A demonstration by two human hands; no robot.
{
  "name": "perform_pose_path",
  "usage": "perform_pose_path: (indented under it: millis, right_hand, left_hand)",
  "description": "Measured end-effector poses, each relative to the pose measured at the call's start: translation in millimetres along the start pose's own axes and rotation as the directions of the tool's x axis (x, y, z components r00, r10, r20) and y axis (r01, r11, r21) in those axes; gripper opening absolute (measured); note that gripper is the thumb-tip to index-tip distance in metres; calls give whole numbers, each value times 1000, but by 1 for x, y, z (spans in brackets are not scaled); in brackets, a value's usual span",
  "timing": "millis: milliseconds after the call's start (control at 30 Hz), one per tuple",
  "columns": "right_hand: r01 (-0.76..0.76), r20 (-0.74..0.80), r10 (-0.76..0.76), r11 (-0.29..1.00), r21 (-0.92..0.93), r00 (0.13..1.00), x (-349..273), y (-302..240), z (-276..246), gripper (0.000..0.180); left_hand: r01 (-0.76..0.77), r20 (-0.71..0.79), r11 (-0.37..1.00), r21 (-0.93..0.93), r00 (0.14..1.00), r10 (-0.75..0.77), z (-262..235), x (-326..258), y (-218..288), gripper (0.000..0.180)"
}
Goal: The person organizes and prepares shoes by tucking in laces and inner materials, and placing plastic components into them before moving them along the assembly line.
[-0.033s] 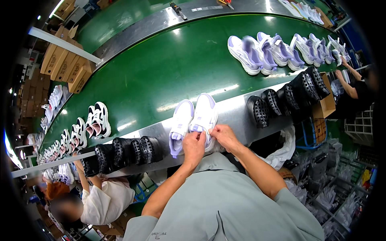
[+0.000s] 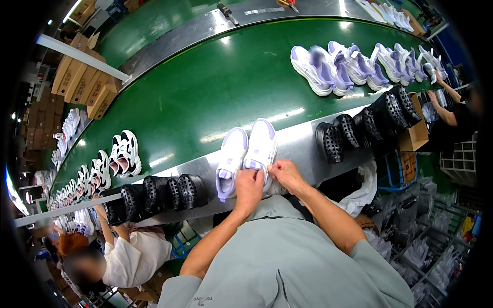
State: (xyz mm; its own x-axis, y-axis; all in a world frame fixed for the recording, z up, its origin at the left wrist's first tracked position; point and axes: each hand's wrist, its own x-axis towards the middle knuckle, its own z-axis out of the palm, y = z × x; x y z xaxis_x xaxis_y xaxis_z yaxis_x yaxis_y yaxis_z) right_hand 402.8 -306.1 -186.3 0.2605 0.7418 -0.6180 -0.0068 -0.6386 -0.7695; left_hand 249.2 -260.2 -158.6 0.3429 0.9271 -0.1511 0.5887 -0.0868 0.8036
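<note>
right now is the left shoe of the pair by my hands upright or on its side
Upright: the left shoe shows its white upper and purple-lined opening to the camera looking down.

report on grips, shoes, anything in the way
Left grip, right grip both at right white shoe, exact hold unclear. Left white shoe alongside. Black forms on both sides, not obstructing.

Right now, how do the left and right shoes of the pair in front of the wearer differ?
The right shoe has the left hand and right hand at its upper; the left shoe lies beside it.
The left shoe's lavender-lined opening shows; the right shoe's is mostly hidden.
The right shoe's toe lies farther forward than the left shoe's.
Both are white with lavender toes.
</note>
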Motion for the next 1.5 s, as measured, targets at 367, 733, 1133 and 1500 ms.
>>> perform_pose_path:
  millis: [367,733,1133,1500]
  right_hand:
    - [164,-121,-245,871,-463,962,-20,-8,8,32]
    - [278,-108,-414,760,-588,904,-23,-3,9,26]
    - [339,72,-403,644,-685,912,0,-17,26,31]
    - [24,-134,-484,305,-952,865,109,-94,-214,69]
  left_hand:
    - [-420,11,817,395,892,453,-9,15,-1,19]
    - [-353,47,858,374,931,363,-71,-24,7,42]
    - [-125,404,883,452,912,-78,-50,-19,-2,51]
    - [-134,196,755,642,981,8,-96,113,-51,34]
